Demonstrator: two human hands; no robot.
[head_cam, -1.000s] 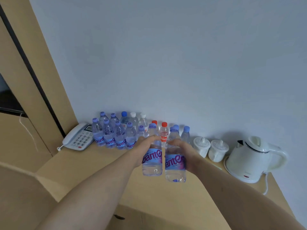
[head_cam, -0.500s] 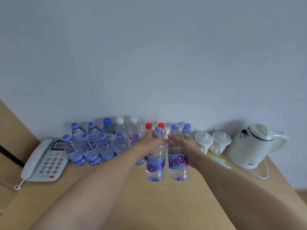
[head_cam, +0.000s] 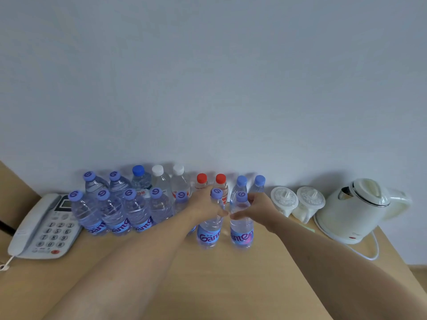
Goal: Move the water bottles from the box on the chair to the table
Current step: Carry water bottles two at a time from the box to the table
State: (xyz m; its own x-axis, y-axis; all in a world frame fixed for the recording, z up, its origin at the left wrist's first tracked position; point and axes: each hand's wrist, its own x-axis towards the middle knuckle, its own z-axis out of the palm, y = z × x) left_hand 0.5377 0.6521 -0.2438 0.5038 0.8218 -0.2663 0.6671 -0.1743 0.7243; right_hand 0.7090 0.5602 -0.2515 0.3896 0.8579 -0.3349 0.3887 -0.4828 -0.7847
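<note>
Between your curled fingers: left hand (head_cam: pixel 203 207) grips clear ribbed plastic bottle (head_cam: pixel 209 224), right hand (head_cam: pixel 258 207) grips its twin (head_cam: pixel 241 225); both upright on smooth wooden table (head_cam: pixel 208 285), purple-capped.

A big plain wall (head_cam: pixel 208 77) fills most of the view. It is pale grey-blue and softly lit, with faint shadows low down. A light wooden panel (head_cam: pixel 13 181) stands at the far left. At the far right, low down, a strip of pale floor (head_cam: pixel 418 271) shows. The light is soft and even, with no bright spots.
</note>
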